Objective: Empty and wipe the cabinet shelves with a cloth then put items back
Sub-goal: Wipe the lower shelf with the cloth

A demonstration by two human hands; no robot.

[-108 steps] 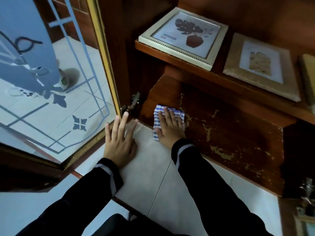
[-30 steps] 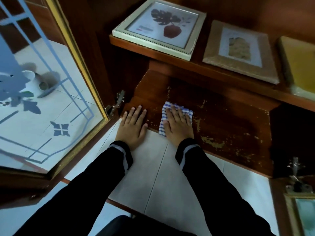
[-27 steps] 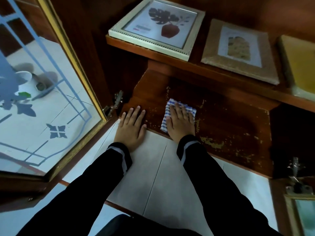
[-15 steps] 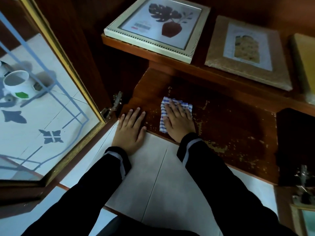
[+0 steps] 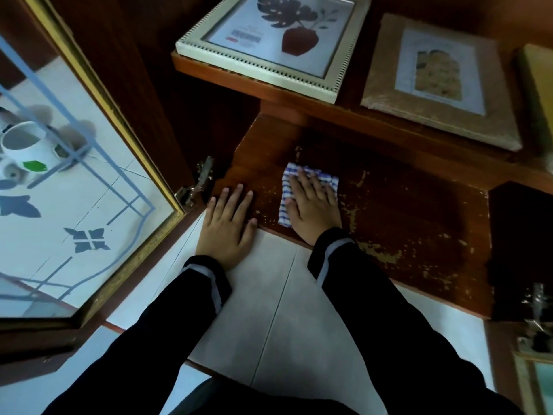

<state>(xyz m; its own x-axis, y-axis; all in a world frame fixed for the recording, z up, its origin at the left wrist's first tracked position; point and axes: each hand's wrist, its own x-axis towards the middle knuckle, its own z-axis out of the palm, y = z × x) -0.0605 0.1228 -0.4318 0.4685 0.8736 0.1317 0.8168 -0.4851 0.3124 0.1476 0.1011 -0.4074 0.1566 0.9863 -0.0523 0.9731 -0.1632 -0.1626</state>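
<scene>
A blue-and-white checked cloth [image 5: 286,190] lies folded on the worn bottom shelf [image 5: 404,214] of the wooden cabinet, near its left front corner. My right hand [image 5: 311,205] presses flat on the cloth with straight fingers. My left hand [image 5: 227,223] rests flat with spread fingers across the shelf's front edge and the floor tile, just left of the cloth. On the shelf above lie a white-framed leaf picture [image 5: 269,40] and a brown-framed picture [image 5: 437,79].
The glass cabinet door [image 5: 74,190] stands open at the left, its hinge [image 5: 197,184] close to my left hand. A white mug [image 5: 25,148] shows through the glass on the floor. A yellow item [image 5: 538,85] sits at the upper shelf's right. Another door's hinge [image 5: 538,319] is at the lower right.
My right hand with the cloth has shifted slightly back and forth on the shelf's left part. My left hand has moved from the tile up to the shelf edge and stayed there.
</scene>
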